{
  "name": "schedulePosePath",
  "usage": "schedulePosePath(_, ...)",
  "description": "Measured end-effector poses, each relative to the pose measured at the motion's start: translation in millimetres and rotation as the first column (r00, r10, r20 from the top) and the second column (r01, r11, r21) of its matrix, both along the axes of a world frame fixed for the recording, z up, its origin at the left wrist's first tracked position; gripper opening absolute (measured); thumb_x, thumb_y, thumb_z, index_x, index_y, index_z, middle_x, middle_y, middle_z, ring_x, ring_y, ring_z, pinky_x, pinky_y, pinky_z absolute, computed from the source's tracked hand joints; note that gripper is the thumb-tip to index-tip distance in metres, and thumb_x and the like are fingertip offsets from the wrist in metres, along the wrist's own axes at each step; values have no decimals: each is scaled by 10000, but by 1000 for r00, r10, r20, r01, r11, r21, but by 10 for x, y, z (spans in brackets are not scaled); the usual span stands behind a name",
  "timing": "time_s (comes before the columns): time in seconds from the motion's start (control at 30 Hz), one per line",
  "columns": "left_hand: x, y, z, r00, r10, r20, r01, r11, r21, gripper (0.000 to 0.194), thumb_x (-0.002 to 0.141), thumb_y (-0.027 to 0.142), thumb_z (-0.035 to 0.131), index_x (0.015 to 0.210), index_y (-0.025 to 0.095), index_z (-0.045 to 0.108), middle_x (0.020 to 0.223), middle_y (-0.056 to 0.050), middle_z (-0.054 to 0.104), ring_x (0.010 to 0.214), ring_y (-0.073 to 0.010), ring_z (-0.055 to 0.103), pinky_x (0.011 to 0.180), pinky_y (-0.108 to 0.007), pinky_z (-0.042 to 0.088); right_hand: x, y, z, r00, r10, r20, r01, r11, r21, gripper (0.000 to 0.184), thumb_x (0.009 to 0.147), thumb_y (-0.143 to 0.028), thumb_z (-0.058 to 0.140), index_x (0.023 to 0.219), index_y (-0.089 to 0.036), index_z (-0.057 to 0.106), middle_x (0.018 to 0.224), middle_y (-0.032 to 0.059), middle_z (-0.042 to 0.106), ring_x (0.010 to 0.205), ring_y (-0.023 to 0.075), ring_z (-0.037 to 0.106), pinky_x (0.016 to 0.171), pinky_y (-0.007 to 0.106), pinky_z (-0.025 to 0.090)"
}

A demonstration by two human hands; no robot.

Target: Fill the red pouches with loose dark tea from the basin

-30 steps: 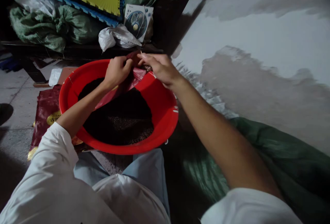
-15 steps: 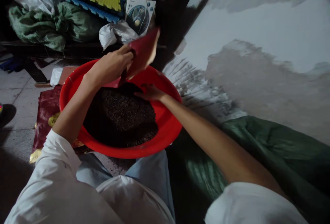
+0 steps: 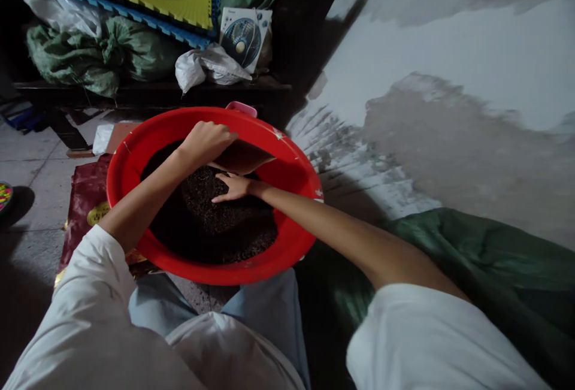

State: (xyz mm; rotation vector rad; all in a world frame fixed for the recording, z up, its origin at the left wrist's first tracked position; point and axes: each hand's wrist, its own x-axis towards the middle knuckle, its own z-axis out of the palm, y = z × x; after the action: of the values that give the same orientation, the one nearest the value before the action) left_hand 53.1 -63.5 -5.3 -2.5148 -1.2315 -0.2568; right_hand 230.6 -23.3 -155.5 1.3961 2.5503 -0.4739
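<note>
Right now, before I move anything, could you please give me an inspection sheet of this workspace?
surface: concrete floor, maroon sack under the basin
job's things: red basin holding dark grains; red bag
clutter: green sacks, foam mats, white plastic bag
hands: left hand on the bag; right hand open, fingers on the grains
cables: nothing seen
surroundings: stained wall, green sheet

Readable text: none can be made out
Disc-pictured card [image 3: 245, 39]: small print is blurred
Maroon sack's gold label [image 3: 97, 213]: markings are hidden in shadow
</note>
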Motion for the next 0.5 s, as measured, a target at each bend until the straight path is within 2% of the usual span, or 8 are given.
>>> schedulePosePath(0.1,-40,47,-12,999,8,36,-10,998,58,376,1118,175,426,1245,150,779,1153,-191,800,913,-280,762,775,-384,550,45,-174,19,998,-22,58,28,995,-99,1259,846,-781,818,1811,-193,261,1823,282,276,1661,490,374,1352,558,333)
schedulePosePath(0.2,-56,61,-37,998,34,48,-37,997,66,394,1127,200,421,1326,171,760,1213,-190,791,908,-277,759,768,-389,547,68,-355,55,998,4,69,4,993,-121,1149,850,-650,888,1784,-239,359,1786,250,358,1577,435,524,1306,475,417)
schedulePosePath(0.37,-39,93,-115,999,31,27,-31,999,9,407,1136,217,435,1378,170,759,1280,-190,784,969,-315,784,783,-410,556,47,-643,158,981,165,97,-163,986,-31,847,871,-370,906,1649,-282,582,1591,167,602,1368,353,709,1131,378,564)
schedulePosePath(0.43,-34,102,-129,1000,2,27,-1,1000,-28,408,1153,262,440,1398,184,756,1294,-174,789,1016,-325,789,804,-408,564,31,-784,218,967,241,85,-242,970,9,776,874,-343,904,1599,-280,635,1505,159,661,1302,358,741,1067,383,595)
schedulePosePath(0.5,-32,98,-123,999,-25,36,27,996,-79,415,1168,313,439,1416,199,751,1304,-155,794,1077,-328,787,837,-402,576,25,-941,272,955,290,54,-293,955,52,729,883,-347,905,1568,-280,666,1511,164,662,1299,373,741,1057,401,603)
